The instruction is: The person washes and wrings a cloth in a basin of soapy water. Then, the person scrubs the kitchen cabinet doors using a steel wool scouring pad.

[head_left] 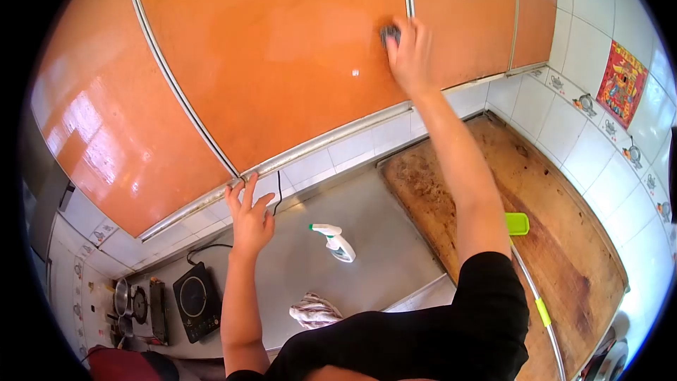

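Note:
My right hand is raised against the orange cabinet door, near its metal edge strip. Its fingers are closed round a dark grey steel wool scrubber, which is pressed to the door and slightly blurred. Lower down, my left hand has its fingers spread, with the fingertips at the bottom metal rail of the cabinet. A white spray bottle with a green nozzle tip lies or stands on the steel counter between my arms. Close to my body is a crumpled striped cloth.
At left on the counter are a black induction cooker and a gas stove with pots. A stained wooden board covers the right side, bearing a green-headed pole tool. Tiled wall rises behind it.

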Demonstrator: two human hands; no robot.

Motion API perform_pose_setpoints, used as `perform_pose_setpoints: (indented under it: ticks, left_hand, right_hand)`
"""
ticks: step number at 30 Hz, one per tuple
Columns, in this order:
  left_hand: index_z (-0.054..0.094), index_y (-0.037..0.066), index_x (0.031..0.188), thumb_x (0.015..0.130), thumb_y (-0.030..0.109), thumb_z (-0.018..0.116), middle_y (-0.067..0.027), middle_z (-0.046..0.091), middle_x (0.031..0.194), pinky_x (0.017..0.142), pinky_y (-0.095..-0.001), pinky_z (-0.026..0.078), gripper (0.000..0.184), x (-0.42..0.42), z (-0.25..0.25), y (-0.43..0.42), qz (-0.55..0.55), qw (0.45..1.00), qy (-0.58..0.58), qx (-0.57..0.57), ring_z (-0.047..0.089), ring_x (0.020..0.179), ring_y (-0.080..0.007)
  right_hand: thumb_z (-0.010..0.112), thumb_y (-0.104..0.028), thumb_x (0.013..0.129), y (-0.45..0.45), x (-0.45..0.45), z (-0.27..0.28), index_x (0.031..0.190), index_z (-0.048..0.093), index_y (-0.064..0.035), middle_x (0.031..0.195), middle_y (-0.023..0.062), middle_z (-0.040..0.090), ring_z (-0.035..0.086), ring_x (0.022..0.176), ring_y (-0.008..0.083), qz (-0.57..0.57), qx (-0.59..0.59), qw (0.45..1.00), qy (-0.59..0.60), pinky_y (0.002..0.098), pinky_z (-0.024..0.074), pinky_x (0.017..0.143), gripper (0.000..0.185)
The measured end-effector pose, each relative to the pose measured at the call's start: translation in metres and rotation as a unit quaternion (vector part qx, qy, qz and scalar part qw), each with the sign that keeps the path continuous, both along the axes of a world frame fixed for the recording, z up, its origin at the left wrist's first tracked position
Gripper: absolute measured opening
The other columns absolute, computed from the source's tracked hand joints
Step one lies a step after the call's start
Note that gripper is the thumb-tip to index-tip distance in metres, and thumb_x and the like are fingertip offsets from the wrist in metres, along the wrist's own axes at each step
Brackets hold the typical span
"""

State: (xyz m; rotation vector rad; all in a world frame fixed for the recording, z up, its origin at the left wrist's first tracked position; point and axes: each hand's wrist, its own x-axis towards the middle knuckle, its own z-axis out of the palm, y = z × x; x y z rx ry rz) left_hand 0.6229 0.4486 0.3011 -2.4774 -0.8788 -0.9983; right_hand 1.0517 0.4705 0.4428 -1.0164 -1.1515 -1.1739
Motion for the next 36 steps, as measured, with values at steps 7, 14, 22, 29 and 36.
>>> perform_pose_setpoints:
  ticks: [7,14,22,29,36]
  left_hand:
    - [0.072,0.008,0.100,0.067,-0.002,0.062,-0.0123,0.045,0.149,0.115,-0.0645,0.019,0.037,-0.002,0.000,-0.003,0.013,1.000,-0.009,-0.005,0.037,0.132,-0.0420]
    - [0.073,0.008,0.098,0.068,-0.002,0.061,-0.0122,0.048,0.147,0.115,-0.0643,0.020,0.034,0.004,-0.003,0.003,0.008,1.000,-0.028,0.003,0.038,0.131,-0.0412]
    - [0.073,0.008,0.097,0.068,-0.002,0.062,-0.0119,0.049,0.147,0.115,-0.0634,0.019,0.033,0.005,-0.002,0.001,0.007,0.999,-0.041,-0.001,0.039,0.132,-0.0398]
    - [0.073,0.009,0.096,0.067,-0.002,0.062,-0.0112,0.050,0.145,0.116,-0.0627,0.018,0.034,0.006,-0.002,0.002,0.013,0.999,-0.049,-0.005,0.039,0.132,-0.0396]
    - [0.073,0.009,0.096,0.068,-0.003,0.062,-0.0110,0.050,0.145,0.116,-0.0631,0.018,0.032,0.008,-0.002,0.000,0.013,0.998,-0.056,-0.005,0.039,0.131,-0.0400]
  right_hand:
    - [0.072,-0.003,0.077,-0.002,0.020,-0.058,0.109,0.059,-0.0039,0.114,0.0186,0.053,0.051,0.102,0.0391,0.023,-0.095,0.992,-0.077,0.0486,0.0457,0.086,0.034]
    - [0.066,-0.012,0.086,0.004,0.013,0.048,0.116,0.061,-0.0073,0.116,0.0195,0.053,0.051,0.103,0.0424,0.000,-0.054,0.993,-0.106,0.0514,0.0446,0.089,0.031]
    - [0.065,-0.014,0.087,0.010,0.029,-0.008,0.113,0.063,-0.0083,0.113,0.0192,0.054,0.051,0.102,0.0396,-0.027,-0.064,0.989,-0.134,0.0542,0.0433,0.088,0.026]
    - [0.066,-0.014,0.088,0.008,0.024,0.074,0.116,0.060,-0.0079,0.119,0.0188,0.052,0.049,0.110,0.0424,-0.031,-0.073,0.986,-0.146,0.0568,0.0422,0.094,0.029]
    - [0.060,-0.018,0.091,0.009,0.032,0.049,0.110,0.060,-0.0044,0.112,0.0192,0.055,0.051,0.102,0.0404,-0.056,-0.114,0.980,-0.155,0.0493,0.0440,0.088,0.023]
